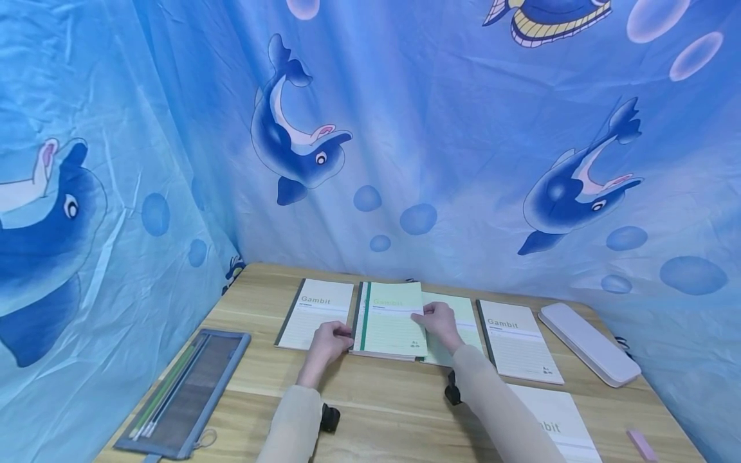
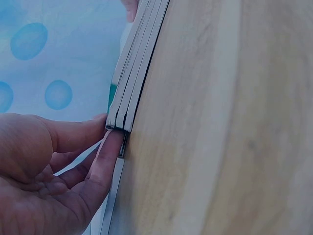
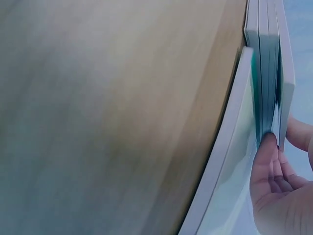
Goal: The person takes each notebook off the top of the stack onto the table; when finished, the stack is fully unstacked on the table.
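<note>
Below the middle of the head frame, we see a notebook stack (image 2: 131, 78) on the tabletop (image 1: 384, 411); our left hand (image 1: 331, 341) pinches its left edge, our right hand (image 1: 442, 324) the top green notebook (image 1: 395, 325) by its right edge.

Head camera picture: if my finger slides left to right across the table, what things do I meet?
Mesh pencil pouch, white Gambit notebook, green-topped notebook stack, partly covered green notebook, another white Gambit notebook, pale pencil case, small pink block.
</note>
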A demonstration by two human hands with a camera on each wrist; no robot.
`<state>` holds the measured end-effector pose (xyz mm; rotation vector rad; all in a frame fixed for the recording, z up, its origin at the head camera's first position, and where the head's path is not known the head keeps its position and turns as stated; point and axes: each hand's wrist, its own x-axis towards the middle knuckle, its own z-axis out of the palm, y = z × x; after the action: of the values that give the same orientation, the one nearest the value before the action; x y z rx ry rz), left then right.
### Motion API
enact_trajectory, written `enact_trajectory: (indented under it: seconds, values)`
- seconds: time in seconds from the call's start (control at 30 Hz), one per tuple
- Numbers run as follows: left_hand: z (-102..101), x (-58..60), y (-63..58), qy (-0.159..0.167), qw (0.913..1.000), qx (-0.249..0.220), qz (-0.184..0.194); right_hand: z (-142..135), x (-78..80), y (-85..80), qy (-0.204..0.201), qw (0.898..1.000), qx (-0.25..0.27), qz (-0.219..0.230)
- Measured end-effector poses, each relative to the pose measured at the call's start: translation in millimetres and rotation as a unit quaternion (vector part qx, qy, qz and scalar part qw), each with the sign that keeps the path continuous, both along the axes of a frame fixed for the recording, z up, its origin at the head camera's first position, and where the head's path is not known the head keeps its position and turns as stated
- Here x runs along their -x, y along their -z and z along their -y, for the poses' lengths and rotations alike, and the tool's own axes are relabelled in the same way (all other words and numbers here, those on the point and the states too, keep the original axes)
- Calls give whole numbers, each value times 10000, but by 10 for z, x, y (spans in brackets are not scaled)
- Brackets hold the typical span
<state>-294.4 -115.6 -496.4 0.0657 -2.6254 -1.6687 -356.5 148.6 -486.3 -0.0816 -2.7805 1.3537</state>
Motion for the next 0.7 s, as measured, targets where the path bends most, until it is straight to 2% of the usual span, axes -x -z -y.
enact_trajectory:
  seconds: [0.23, 0.47, 0.7]
  values:
    - [4, 1, 2, 30, 10000, -3, 27, -144, 16, 12, 74, 9994, 239, 228]
    - [1, -7, -17, 6, 10000, -13, 32, -283, -32, -91, 17, 9965, 625, 554]
    - [4, -22, -16, 21, 10000, 23, -19, -492, -106, -100, -185, 9858, 1427, 860]
